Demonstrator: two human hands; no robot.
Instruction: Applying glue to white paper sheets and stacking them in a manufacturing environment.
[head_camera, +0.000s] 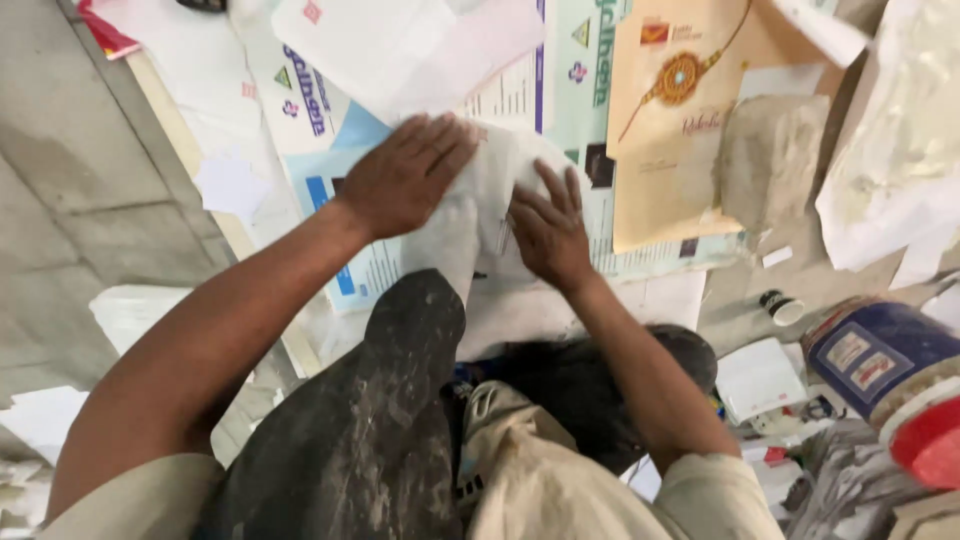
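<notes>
White crumpled paper sheet (478, 215) lies on the printed blue-and-white posters (330, 130) spread over the floor, just beyond the knee. Left hand (405, 175) presses it flat, fingers spread; right hand (548, 232) rests on it, fingers splayed, pinching nothing. Uneven pressure could tear the thin sheet or skid it across the glossy posters.

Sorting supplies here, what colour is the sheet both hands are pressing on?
White, seen in the head view: the sheet lies under the left hand and right hand.
</notes>
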